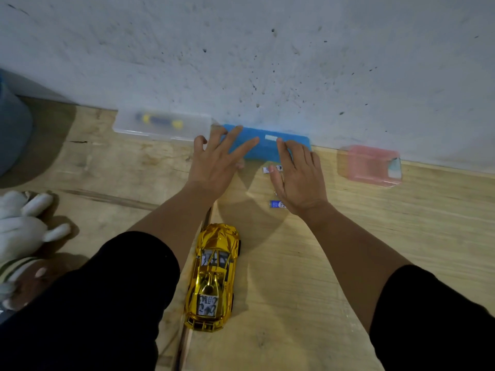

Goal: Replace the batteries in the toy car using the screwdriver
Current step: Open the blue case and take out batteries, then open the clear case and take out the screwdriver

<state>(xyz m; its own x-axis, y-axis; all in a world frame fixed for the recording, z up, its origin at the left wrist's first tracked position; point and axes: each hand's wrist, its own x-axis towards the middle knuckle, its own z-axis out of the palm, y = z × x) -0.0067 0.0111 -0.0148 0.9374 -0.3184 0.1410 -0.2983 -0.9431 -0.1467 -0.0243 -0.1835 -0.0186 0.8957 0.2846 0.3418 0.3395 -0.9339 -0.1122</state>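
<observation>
Both hands reach with fingers spread and holding nothing: left hand fingers lie on the blue case, right hand fingers at its right end. The case's long axis runs left-right against the wall; toy car sits behind the wrists, batteries under the right palm.

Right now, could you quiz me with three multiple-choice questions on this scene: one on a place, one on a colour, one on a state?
1. Where is the toy car?
A. between the forearms
B. inside the pink box
C. on the blue box

2. What colour is the toy car?
A. red
B. gold
C. green

3. How is the left hand?
A. curled round a screwdriver
B. fingers spread over the blue box
C. lifting the car

Answers: 1 A, it sits on the wooden table between both arms. 2 B, its body shines gold. 3 B, its straight fingers reach over the box, holding nothing.
</observation>
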